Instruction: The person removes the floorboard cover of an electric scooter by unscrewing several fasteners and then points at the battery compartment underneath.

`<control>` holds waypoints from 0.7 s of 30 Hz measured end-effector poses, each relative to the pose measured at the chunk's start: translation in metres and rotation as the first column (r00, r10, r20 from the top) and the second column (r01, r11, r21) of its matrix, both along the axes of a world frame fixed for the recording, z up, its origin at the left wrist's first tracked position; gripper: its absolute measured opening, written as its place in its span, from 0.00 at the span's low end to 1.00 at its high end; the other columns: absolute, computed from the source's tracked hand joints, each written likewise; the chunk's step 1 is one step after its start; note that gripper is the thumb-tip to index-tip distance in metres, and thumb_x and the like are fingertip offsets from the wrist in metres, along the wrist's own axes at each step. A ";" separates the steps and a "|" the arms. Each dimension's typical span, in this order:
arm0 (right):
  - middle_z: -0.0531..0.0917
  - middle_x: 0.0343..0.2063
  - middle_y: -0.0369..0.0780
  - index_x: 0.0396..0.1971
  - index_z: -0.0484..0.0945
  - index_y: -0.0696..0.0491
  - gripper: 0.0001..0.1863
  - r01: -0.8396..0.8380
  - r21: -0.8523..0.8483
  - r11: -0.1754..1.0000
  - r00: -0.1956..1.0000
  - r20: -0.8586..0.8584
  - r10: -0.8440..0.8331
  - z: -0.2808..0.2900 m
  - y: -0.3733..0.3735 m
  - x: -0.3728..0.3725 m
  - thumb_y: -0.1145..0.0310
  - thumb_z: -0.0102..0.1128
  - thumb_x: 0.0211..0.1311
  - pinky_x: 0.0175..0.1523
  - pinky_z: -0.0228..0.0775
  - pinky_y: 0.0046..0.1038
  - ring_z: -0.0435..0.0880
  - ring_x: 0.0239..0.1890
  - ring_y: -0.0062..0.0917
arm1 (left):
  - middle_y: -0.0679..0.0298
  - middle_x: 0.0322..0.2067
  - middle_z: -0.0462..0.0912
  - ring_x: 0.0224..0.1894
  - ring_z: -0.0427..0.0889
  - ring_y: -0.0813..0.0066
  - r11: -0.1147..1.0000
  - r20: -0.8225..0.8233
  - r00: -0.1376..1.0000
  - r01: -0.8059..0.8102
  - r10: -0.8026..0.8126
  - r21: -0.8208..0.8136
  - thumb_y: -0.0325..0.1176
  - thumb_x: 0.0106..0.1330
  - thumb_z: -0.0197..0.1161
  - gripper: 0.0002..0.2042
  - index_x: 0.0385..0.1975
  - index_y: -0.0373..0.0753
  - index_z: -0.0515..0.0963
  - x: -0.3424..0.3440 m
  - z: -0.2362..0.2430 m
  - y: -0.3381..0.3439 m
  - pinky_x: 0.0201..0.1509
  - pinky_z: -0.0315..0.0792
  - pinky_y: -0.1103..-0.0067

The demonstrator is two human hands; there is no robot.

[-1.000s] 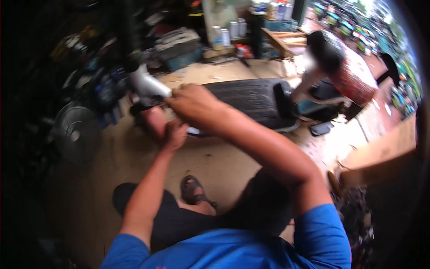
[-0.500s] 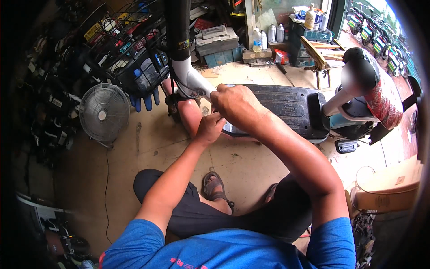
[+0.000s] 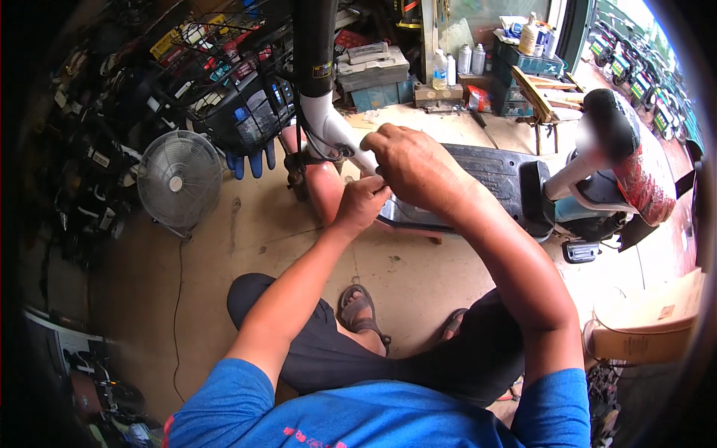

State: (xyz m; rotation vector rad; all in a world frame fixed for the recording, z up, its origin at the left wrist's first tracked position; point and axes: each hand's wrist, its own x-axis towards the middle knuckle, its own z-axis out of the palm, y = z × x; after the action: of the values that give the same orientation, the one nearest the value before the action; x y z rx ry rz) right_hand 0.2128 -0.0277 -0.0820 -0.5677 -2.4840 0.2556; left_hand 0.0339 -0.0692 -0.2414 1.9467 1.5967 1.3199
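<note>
An electric scooter has a white frame tube (image 3: 334, 125) under a black upright stem (image 3: 314, 48), a black footboard (image 3: 485, 179) and a pink curved panel (image 3: 323, 196). My right hand (image 3: 418, 164) is at the tube's lower part with bent, closed fingers. Just below and left of it, my left hand (image 3: 361, 200) is pinched, its fingertips partly behind the right hand. What either hand grips is hidden. Dark cables loop beside the tube, and a wire basket (image 3: 235, 78) sits left of the stem.
A fan (image 3: 179, 179) stands left, blue gloves (image 3: 254, 163) near it. Behind are toolboxes (image 3: 373, 78), spray cans (image 3: 464, 61) and a wooden stool (image 3: 544, 97). The scooter's red-and-black seat (image 3: 646, 179) is right, a cardboard box (image 3: 653, 336) below it. Bikes (image 3: 627, 60) line up outside.
The view has steadied and the scene has shifted rightward in it. My right hand sits slightly higher against the tube, its fingers more arched; my left hand has moved up a little.
</note>
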 end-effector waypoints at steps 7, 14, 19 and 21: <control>0.86 0.33 0.51 0.42 0.78 0.59 0.13 0.122 -0.123 0.985 0.990 -0.060 -0.130 -0.007 0.020 0.019 0.71 0.66 0.60 0.45 0.80 0.41 0.88 0.38 0.45 | 0.50 0.28 0.81 0.31 0.83 0.53 0.988 -0.104 0.994 0.030 -0.046 -0.150 0.34 0.67 0.68 0.08 0.37 0.36 0.83 0.001 0.032 0.003 0.36 0.74 0.66; 0.85 0.33 0.52 0.41 0.79 0.58 0.12 0.104 -0.246 0.964 0.981 -0.135 -0.140 -0.015 0.012 0.030 0.70 0.67 0.60 0.44 0.79 0.45 0.86 0.36 0.49 | 0.48 0.27 0.80 0.30 0.81 0.52 0.909 -0.209 0.943 0.164 -0.258 -0.382 0.36 0.69 0.66 0.09 0.38 0.37 0.82 -0.011 0.051 0.014 0.37 0.73 0.64; 0.82 0.31 0.50 0.45 0.76 0.57 0.17 0.029 -0.129 0.991 0.993 -0.113 -0.044 -0.035 0.001 0.026 0.67 0.70 0.60 0.35 0.78 0.43 0.86 0.32 0.47 | 0.49 0.31 0.83 0.33 0.83 0.52 0.896 -0.302 0.869 0.285 -0.391 -0.341 0.36 0.70 0.65 0.08 0.43 0.41 0.83 -0.018 0.043 0.020 0.40 0.75 0.65; 0.81 0.31 0.49 0.42 0.75 0.58 0.16 0.009 -0.110 0.994 0.989 -0.148 -0.026 -0.039 0.001 0.025 0.67 0.70 0.60 0.35 0.78 0.43 0.85 0.30 0.46 | 0.50 0.32 0.84 0.34 0.84 0.53 0.887 -0.318 0.852 0.302 -0.415 -0.349 0.36 0.70 0.65 0.09 0.45 0.42 0.84 -0.024 0.043 0.020 0.40 0.76 0.66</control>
State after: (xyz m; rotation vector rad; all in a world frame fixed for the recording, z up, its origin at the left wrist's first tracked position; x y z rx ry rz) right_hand 0.2382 -0.0269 -0.1212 -0.5929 -2.3302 0.4141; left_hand 0.0103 -0.0491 -0.1987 2.2631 1.3753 0.5421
